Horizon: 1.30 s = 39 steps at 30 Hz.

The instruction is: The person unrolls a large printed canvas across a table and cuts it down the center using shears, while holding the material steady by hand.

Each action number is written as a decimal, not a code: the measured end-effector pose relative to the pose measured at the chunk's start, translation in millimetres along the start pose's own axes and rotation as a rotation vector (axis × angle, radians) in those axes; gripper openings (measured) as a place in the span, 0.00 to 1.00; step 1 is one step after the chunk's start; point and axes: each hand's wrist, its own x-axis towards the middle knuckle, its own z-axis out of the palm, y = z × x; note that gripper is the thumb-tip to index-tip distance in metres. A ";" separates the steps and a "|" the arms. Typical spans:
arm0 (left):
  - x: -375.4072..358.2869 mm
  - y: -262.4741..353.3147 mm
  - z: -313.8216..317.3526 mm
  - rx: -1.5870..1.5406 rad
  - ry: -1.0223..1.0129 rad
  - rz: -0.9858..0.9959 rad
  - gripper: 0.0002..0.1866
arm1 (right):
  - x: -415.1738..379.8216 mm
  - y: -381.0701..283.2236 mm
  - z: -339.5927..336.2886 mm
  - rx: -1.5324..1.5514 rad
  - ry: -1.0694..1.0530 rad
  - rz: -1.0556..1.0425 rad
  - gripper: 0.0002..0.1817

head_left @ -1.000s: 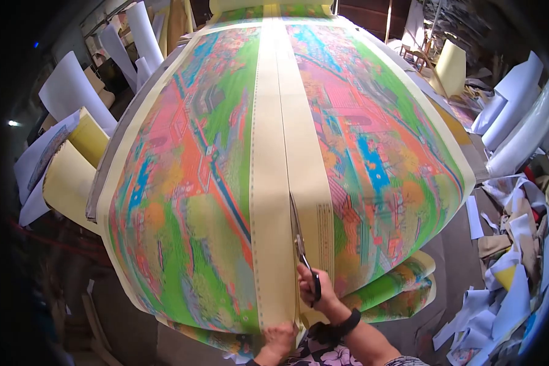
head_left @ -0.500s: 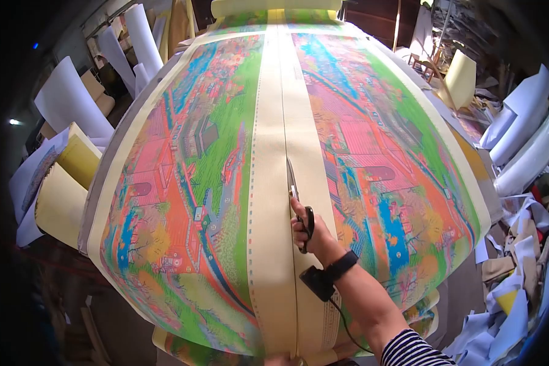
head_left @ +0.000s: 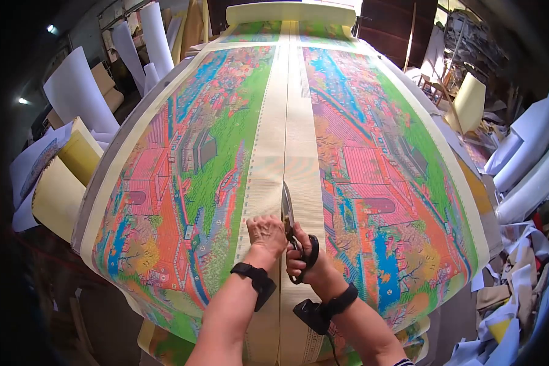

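Observation:
A long printed sheet [head_left: 189,146] with colourful scenes covers the table, a pale strip running down its middle. My right hand [head_left: 304,261] is closed round the black handles of the scissors [head_left: 289,204], whose blades point away from me, at the line running along the pale strip. Just left of the scissors, my left hand [head_left: 267,235] is closed on the pale strip, its fingers bent down; the edge it pinches is mostly hidden under it. From the blades towards me, the strip shows a dark slit.
Rolled white sheets [head_left: 79,91] and a yellow roll [head_left: 61,192] stand at the left. A roll [head_left: 290,12] lies across the far end. At the right are a cream roll [head_left: 466,104], white rolls [head_left: 524,140] and heaped scraps [head_left: 518,268].
My left hand has come up from the bottom edge onto the pale strip beside the scissors. My right hand and the scissors sit slightly lower in view, and the whole view has shifted a little.

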 end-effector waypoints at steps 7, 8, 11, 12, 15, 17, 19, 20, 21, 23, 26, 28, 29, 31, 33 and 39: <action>-25.0 -5.5 2.1 -0.124 -0.201 0.050 0.05 | -0.4 27.9 -8.8 -0.152 0.068 -0.176 0.24; -25.4 -6.6 4.8 -0.128 -0.205 0.055 0.05 | -1.2 31.5 -7.4 -0.186 0.120 -0.215 0.23; -31.7 -11.8 18.0 -0.219 -0.076 -0.007 0.06 | -1.6 34.7 -10.9 -0.205 0.181 -0.232 0.22; -31.5 -13.1 22.3 -0.217 -0.090 -0.002 0.06 | -0.2 32.9 -10.4 -0.199 0.175 -0.229 0.22; -34.4 -15.3 31.2 -0.332 0.107 0.025 0.08 | 0.0 31.3 -10.9 -0.176 0.146 -0.201 0.21; -33.7 -13.8 26.7 -0.358 0.119 0.005 0.08 | -1.2 31.2 -6.7 -0.205 0.190 -0.209 0.20; -32.7 -14.7 25.2 -0.399 0.107 0.018 0.07 | -0.2 31.4 -3.3 -0.233 0.228 -0.216 0.20; -32.4 -16.1 27.7 -0.416 0.105 0.033 0.07 | 2.0 31.5 -2.7 -0.218 0.226 -0.227 0.19; -32.2 -16.1 28.2 -0.414 0.101 0.026 0.07 | 3.8 31.1 -1.3 -0.200 0.226 -0.237 0.18; -29.0 -16.7 31.2 -0.422 0.098 0.037 0.06 | 9.5 27.5 0.8 -0.198 0.231 -0.239 0.17; -26.5 -18.3 38.3 -0.465 -0.002 0.044 0.08 | 26.6 -0.8 6.8 -0.197 0.239 -0.203 0.15; -30.2 -19.0 37.0 -0.451 -0.071 0.043 0.09 | 43.2 -31.8 17.2 -0.145 0.274 -0.262 0.16; -30.9 -20.9 40.8 -0.454 -0.086 0.047 0.09 | 54.7 -53.2 22.9 -0.103 0.250 -0.254 0.18; -37.6 -24.7 50.8 -0.479 -0.132 0.045 0.10 | 75.3 -97.4 38.9 -0.101 0.266 -0.239 0.18; -37.2 -27.3 62.7 -0.540 -0.159 0.030 0.10 | 103.4 -141.9 50.8 -0.100 0.280 -0.221 0.18; -9.6 -27.9 82.5 -0.615 -0.585 -0.074 0.09 | 205.2 -260.7 69.0 -0.187 0.269 -0.267 0.20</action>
